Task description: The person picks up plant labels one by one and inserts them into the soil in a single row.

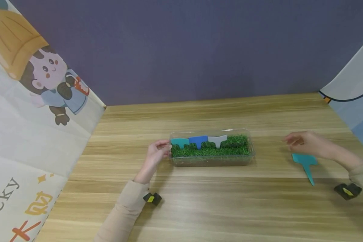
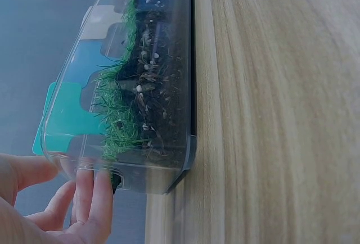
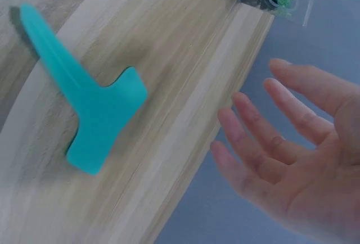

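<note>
My left hand [image 1: 158, 153] is at the left end of a clear plastic box [image 1: 211, 162], its fingertips [image 2: 101, 179] against the end wall and its thumb by the rim. Green artificial grass [image 1: 199, 153] lies over dark soil [image 2: 154, 95] in the box. Three T-shaped plant labels stand in the grass: teal [image 1: 179, 142], blue [image 1: 198, 139] and white [image 1: 217, 139]. To the right, my right hand [image 1: 310, 144] is raised, fingers spread and loosely bent, holding nothing. Below it, a loose teal plant label [image 3: 101, 106] lies flat on the table, stem pointing toward me.
The wood-grain table [image 1: 199, 208] runs back to a dark blue panel [image 1: 199, 50]. A sheet with a cartoon figure [image 1: 52, 72] borders the left side, and another printed sheet [image 1: 354, 90] the right. Black wrist devices [image 1: 152, 199] sit below both wrists.
</note>
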Demonstrator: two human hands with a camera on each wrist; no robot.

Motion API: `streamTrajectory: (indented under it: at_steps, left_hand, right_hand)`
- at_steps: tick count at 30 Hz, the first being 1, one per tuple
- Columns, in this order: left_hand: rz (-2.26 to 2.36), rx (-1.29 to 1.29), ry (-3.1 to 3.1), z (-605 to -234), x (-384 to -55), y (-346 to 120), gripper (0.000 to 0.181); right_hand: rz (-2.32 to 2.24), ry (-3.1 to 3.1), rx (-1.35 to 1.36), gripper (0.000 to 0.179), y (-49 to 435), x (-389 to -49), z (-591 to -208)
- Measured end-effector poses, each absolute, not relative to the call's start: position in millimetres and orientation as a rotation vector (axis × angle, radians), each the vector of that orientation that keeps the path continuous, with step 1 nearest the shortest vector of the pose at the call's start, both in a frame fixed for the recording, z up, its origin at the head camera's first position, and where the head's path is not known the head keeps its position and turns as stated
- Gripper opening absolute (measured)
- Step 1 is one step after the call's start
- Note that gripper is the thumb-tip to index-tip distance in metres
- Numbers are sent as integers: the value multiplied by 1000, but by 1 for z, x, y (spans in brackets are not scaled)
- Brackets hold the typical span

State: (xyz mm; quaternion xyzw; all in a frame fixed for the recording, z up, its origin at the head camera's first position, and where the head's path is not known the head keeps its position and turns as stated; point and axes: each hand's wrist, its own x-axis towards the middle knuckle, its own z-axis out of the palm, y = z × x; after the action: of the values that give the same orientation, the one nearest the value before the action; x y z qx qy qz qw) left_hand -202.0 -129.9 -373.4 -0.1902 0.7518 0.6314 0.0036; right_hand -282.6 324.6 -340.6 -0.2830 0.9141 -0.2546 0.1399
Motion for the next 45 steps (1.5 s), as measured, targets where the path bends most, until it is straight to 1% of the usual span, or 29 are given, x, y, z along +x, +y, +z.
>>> streamTrajectory:
  at_steps: [12,21,34,45]
  left_hand:
    - [1971,-576,2366,-374,-201,-131,29]
    - [1961,-573,2374,-374,-201,-132,28]
    - [1961,-586,2369,-373,-201,-132,28]
    - [1952,-578,2377,-374,-201,-132,27]
  right_hand:
    - [-672,2643,-870,34,343,-289,-357]
    - [-475,2560,-826,48,350,-290,-364]
    - [-372,2634,-913,60,353,-288,-373]
    - [-333,2652,-920,59,354,-290,-379]
